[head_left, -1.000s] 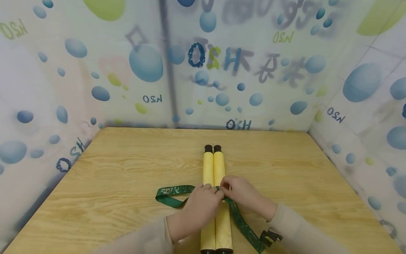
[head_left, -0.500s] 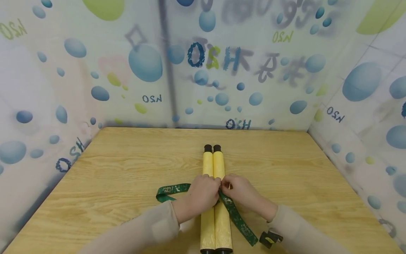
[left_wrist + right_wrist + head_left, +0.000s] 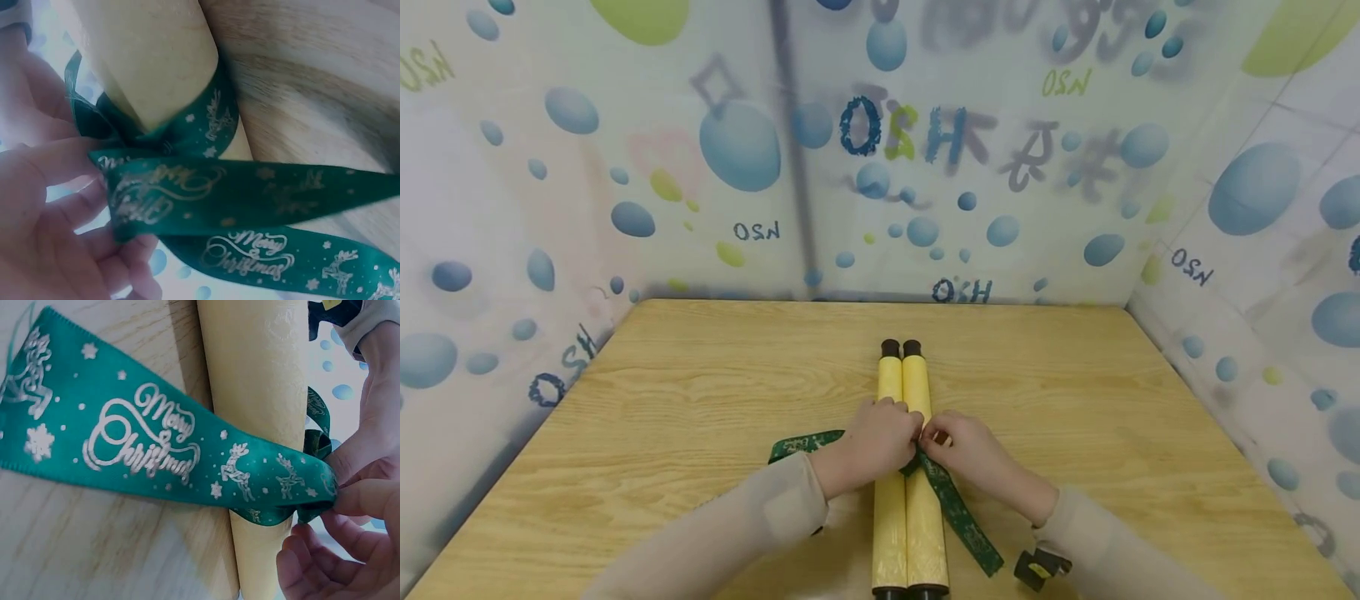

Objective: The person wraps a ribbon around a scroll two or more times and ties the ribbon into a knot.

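Note:
Two yellow rolls with black end caps lie side by side on the table, a left roll [image 3: 889,525] and a right roll [image 3: 928,533]. A green ribbon [image 3: 958,512] with "Merry Christmas" and reindeer print wraps round them. My left hand [image 3: 880,437] lies over the rolls and pinches a folded length of ribbon [image 3: 169,194], seen in the left wrist view. Just right of it, my right hand [image 3: 966,454] pinches the ribbon [image 3: 256,472] between thumb and fingers. The fingertips of both hands nearly meet at the crossing, which they partly hide. One ribbon tail trails toward the lower right.
The wooden table [image 3: 737,375] reaches back to a bubble-printed curtain [image 3: 1000,192], which also hangs at both sides. A small black device [image 3: 1041,567] is at the right sleeve. Ribbon also extends left of the left hand.
My left hand has moved slightly forward along the rolls, drawing the ribbon with it. The loop at left looks smaller, and the right tail has drawn in a little. My right hand barely moved.

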Motion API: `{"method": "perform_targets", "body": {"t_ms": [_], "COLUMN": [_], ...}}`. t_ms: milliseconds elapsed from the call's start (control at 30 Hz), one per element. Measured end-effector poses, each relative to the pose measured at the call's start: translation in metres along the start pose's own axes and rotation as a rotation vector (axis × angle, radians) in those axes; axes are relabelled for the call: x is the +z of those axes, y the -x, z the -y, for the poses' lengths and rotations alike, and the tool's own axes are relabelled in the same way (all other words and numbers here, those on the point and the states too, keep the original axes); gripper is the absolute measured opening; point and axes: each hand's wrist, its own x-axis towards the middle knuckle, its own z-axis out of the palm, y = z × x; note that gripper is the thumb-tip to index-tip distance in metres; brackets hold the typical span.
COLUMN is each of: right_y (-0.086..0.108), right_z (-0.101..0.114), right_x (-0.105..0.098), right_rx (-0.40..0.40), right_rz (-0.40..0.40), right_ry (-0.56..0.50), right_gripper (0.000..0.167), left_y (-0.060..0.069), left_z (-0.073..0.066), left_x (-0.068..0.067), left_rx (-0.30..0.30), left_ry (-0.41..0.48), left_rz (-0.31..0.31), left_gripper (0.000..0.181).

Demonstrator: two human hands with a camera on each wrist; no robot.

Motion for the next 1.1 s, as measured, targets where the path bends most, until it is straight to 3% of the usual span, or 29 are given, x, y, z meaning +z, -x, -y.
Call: {"method": "perform_targets", "body": {"t_ms": [167,333,467,633,833,1100], "right_y": [-0.001,-0.002,-0.002,-0.004,-0.006,-0.008], "right_z": [-0.004,-0.010,-0.013,-0.016,-0.023,-0.032], "right_x": [-0.001,-0.003,-0.005,-0.008,-0.009,-0.011], "right_rx": [0.019,0.038,0.151,0.283,0.297,0.282], "right_rz": [0.057,0.101,0.122,0.177,0.262,0.353], "right_ry": [-0.114,-0.238,-0.402,-0.529,-0.610,-0.663], "right_gripper": [0.010,0.016,0.025,0.026,0.030,0.030], "left_y": [-0.002,-0.004,-0.005,-0.003,0.000,0.000], "left_z": [0.003,0.002,0.001,0.001,0.001,0.000], "left_x": [0.002,0.004,0.006,0.007,0.008,0.013], "left_rx": [0.002,0.001,-0.008,-0.004,0.016,-0.005], "left_ry": [0.034,0.003,-0.013,-0.021,-0.021,-0.071], "left_rz": [0.017,0.017,0.031,0.026,-0.020,-0.015], "left_gripper": [0.016,0.016,0.014,0.017,0.018,0.020]}}
